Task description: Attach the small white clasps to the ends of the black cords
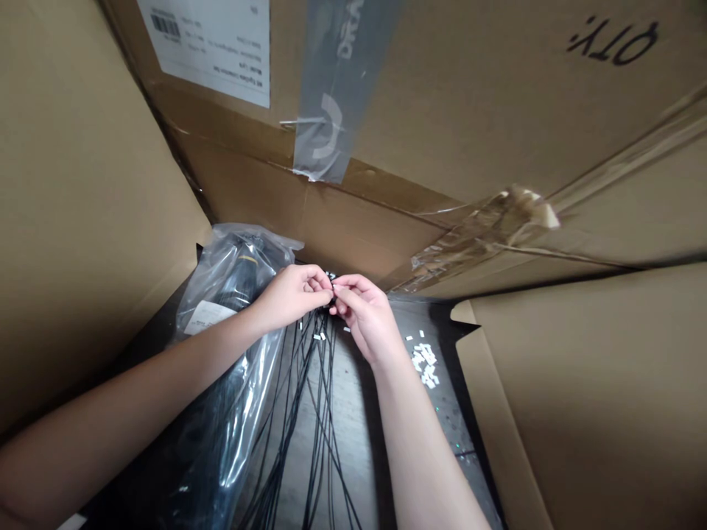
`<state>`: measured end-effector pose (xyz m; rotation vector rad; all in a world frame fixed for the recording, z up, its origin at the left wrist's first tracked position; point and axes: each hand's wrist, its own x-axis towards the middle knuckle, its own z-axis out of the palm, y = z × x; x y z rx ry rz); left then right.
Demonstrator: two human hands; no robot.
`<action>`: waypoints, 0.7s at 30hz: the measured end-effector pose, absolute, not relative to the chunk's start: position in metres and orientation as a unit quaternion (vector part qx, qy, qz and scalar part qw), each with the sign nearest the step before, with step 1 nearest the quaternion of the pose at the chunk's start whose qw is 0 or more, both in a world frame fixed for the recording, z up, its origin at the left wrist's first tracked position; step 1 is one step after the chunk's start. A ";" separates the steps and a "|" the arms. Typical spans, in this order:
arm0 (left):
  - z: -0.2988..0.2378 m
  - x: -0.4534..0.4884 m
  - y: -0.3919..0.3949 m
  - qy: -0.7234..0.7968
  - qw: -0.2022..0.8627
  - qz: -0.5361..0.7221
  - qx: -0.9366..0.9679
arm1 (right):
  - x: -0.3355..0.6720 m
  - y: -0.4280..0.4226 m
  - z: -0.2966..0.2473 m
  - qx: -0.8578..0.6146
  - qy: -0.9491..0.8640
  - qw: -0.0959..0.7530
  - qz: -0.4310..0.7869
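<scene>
My left hand (pixel 295 293) and my right hand (pixel 365 313) meet fingertip to fingertip in the middle of the view. Both are closed in a pinch on a thin black wire, whose end is mostly hidden by the fingers. Below them a loose bundle of black wires (pixel 319 383) runs toward me over the dark surface. A few small white connector-like pieces (pixel 317 337) lie among the wires just under my hands. More of these form a white pile (pixel 425 362) to the right of my right wrist.
A clear plastic bag (pixel 259 397) of black wires, with a white label (pixel 208 316), lies under my left forearm. A large taped cardboard box (pixel 475 110) stands behind. Cardboard panels rise at the left (pixel 71 184) and right (pixel 602 390).
</scene>
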<state>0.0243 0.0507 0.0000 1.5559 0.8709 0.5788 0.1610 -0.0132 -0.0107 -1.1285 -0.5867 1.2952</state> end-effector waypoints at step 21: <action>-0.003 0.024 0.052 0.371 0.592 0.253 0.669 | 0.161 -0.013 -0.011 -0.489 -0.258 0.617 0.560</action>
